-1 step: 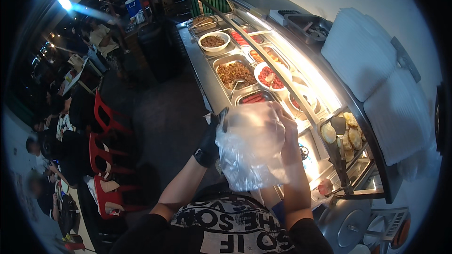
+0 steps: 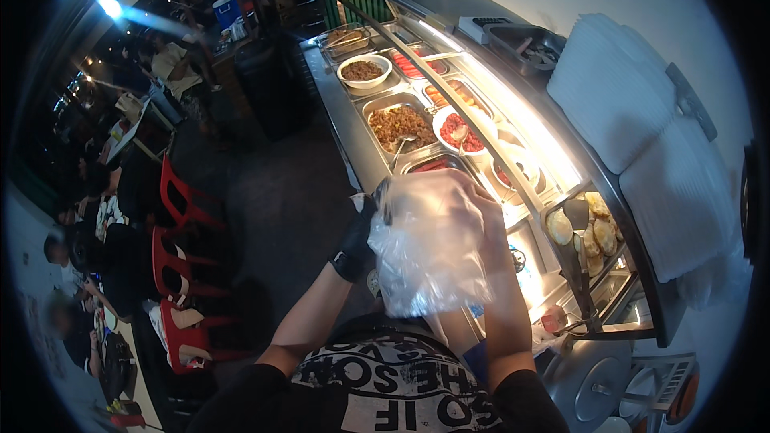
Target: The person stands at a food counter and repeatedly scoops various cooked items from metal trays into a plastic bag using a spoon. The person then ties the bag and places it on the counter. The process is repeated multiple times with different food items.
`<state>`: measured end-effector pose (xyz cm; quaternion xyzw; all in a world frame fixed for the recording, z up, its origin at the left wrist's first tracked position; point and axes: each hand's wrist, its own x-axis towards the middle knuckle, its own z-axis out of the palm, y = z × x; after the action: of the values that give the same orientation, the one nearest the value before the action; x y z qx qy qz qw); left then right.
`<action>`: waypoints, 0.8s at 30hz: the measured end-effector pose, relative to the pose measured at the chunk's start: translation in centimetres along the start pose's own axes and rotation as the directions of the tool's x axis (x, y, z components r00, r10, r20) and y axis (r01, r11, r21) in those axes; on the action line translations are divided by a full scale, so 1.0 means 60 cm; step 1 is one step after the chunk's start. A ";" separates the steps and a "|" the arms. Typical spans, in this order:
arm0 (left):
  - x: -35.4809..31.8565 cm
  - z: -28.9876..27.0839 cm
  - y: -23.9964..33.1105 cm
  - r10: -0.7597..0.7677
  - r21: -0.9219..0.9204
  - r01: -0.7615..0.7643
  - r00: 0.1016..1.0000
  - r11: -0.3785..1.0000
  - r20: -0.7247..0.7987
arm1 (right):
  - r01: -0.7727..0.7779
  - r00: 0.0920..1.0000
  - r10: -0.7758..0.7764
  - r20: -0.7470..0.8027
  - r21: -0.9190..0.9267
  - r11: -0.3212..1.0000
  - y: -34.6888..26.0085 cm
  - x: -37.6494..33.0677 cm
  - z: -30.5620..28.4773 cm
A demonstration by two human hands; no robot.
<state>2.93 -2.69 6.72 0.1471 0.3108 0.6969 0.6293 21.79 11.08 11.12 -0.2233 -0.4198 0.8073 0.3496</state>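
Between my two hands hangs a clear, crinkled plastic bag (image 2: 425, 269), in front of my chest. A pale rounded shape shows through its upper part, too blurred to name. My left hand (image 2: 363, 232), in a black glove with a dark band at the wrist, grips the bag's left edge. My right hand (image 2: 484, 212), which looks bare, is closed on the upper right side of the bag, partly blurred behind the film. Just beyond the bag, a metal tray of red sausages (image 2: 437, 163) is partly covered by it.
A lit food counter holds a tray of chopped brown food (image 2: 399, 127), white bowls (image 2: 365, 72) and fried eggs (image 2: 597, 232) behind a glass guard. Stacked white foam boxes (image 2: 613, 88) stand right. A metal pot lid (image 2: 597, 389) sits lower right. Red chairs (image 2: 172, 265) and seated people are left.
The bag has risen slightly, and its lower edge has shifted. My right hand's fingers have moved up and inward over the bag's top. My left hand has barely moved.
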 end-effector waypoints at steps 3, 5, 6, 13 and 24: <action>0.050 -0.101 -0.031 -0.043 0.252 0.042 0.999 0.967 -0.004 | -0.282 0.912 0.185 0.366 0.233 0.931 0.045 0.055 -0.045; 0.070 -0.146 -0.063 -0.140 0.294 0.138 0.990 0.946 -0.017 | -0.326 0.944 0.313 0.104 0.141 0.935 0.143 0.092 -0.158; 0.065 -0.170 -0.088 -0.203 0.203 0.214 0.977 0.956 -0.072 | -0.345 0.938 0.347 0.000 0.083 0.935 0.154 0.077 -0.143; 0.077 -0.223 -0.144 -0.189 0.232 0.273 0.926 0.934 -0.325 | -0.444 0.892 0.451 0.018 0.216 0.869 0.299 0.101 -0.176; 0.002 -0.238 0.014 0.466 0.812 -0.077 0.848 0.579 -0.251 | 0.304 0.781 -0.451 -0.431 -0.368 0.879 0.171 -0.018 -0.044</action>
<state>-6.26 -6.14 -3.66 0.2895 0.6861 0.5976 0.2970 20.35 7.52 1.21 -0.3837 -0.4588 0.5651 0.5682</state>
